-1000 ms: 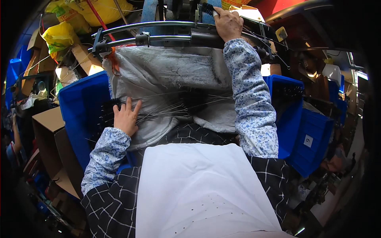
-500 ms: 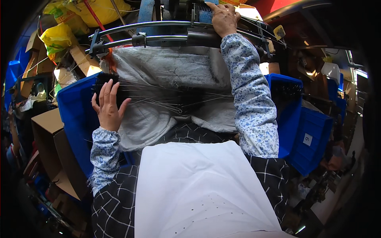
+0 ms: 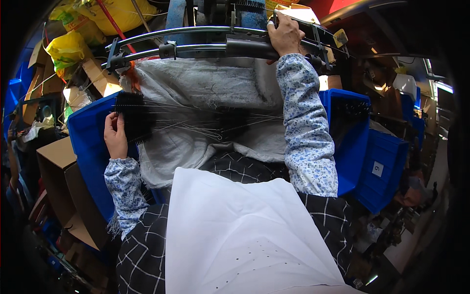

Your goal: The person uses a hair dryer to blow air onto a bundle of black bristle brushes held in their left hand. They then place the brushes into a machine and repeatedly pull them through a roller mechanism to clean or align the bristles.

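Black twisted-wire brushes [image 3: 139, 115] lie in a bundle across the grey cloth [image 3: 210, 81] over my lap, their thin wire stems pointing right, some ending in loops. At the bundle's left edge, my left hand [image 3: 116, 137] has its thumb and fingers closed on the bristly end of a brush. My right hand [image 3: 285, 35] is up at the right part of the machine's rails [image 3: 200, 47], its fingers curled; what they hold is hidden. A strip of black bristles [image 3: 250, 6] shows on the machine, left of that hand.
Blue bins stand on both sides: the left bin [image 3: 90, 142] beside my left arm, the right bin [image 3: 350, 132] holding more black brushes. A cardboard box [image 3: 61, 161] is at far left. Yellow bags [image 3: 68, 49] and a red pole [image 3: 113, 22] are behind the rails.
My left hand has gone from lying spread over the bristles to closing at their left edge. My right hand has shifted slightly right and down along the machine.
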{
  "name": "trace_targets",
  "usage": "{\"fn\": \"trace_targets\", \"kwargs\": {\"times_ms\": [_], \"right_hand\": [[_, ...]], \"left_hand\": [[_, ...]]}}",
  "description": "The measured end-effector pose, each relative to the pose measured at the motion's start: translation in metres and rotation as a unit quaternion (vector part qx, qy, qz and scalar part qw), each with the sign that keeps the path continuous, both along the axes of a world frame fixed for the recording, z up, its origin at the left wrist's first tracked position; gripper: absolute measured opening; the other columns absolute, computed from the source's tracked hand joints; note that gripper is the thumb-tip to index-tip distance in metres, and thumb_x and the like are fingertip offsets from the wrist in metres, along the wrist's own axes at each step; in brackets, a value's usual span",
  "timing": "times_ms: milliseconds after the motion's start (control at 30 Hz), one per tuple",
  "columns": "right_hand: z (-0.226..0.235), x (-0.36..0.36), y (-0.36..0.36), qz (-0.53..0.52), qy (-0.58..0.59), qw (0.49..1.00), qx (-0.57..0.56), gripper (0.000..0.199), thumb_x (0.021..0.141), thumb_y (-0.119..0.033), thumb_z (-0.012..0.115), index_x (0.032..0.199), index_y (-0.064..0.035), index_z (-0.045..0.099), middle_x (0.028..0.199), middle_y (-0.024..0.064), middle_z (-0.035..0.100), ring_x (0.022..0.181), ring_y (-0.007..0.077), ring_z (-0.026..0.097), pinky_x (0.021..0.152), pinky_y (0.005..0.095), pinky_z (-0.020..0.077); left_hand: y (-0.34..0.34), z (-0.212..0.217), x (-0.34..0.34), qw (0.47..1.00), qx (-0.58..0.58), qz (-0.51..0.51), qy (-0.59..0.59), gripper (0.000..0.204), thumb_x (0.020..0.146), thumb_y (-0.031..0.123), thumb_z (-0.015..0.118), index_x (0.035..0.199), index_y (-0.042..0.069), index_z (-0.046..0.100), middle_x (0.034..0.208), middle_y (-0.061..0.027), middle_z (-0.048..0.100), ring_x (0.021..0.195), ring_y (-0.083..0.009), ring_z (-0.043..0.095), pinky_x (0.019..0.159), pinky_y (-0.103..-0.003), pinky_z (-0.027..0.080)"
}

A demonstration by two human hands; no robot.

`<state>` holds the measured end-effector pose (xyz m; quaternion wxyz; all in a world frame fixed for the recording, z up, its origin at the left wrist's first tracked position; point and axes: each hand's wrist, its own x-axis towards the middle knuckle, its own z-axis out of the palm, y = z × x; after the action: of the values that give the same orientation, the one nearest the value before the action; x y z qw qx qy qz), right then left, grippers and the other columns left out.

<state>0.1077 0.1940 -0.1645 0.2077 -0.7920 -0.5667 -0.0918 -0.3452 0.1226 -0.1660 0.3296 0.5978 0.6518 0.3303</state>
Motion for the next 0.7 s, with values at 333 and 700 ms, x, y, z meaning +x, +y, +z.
{"fn": "trace_targets", "kwargs": {"times_ms": [333, 700], "right_hand": [[-0.003, -0.032, 0.015, 0.038, 0.049, 0.997, 0.043, 0.040, 0.074, -0.023, 0.054, 0.110, -0.0061, 0.052, 0.107, 0.0122, 0.054, 0.097, 0.0263, 0.052, 0.082, 0.0420, 0.0391], [0.011, -0.074, 0.025, 0.030, 0.038, 0.998, 0.034, 0.035, 0.074, -0.022, 0.053, 0.106, -0.0068, 0.054, 0.101, 0.0101, 0.056, 0.091, 0.0260, 0.054, 0.076, 0.0495, 0.0373]], "left_hand": [[0.005, 0.077, -0.008, 0.955, 0.210, 0.024, -0.208, 0.013, 0.088, 0.010, 0.042, 0.092, 0.000, 0.048, 0.089, -0.0073, 0.053, 0.085, -0.0106, 0.050, 0.078, -0.022, 0.038], [0.003, 0.125, -0.062, 0.893, 0.320, 0.144, -0.282, 0.025, 0.083, 0.017, 0.045, 0.101, -0.001, 0.046, 0.096, -0.0140, 0.054, 0.090, -0.0209, 0.054, 0.081, -0.031, 0.044]]}}
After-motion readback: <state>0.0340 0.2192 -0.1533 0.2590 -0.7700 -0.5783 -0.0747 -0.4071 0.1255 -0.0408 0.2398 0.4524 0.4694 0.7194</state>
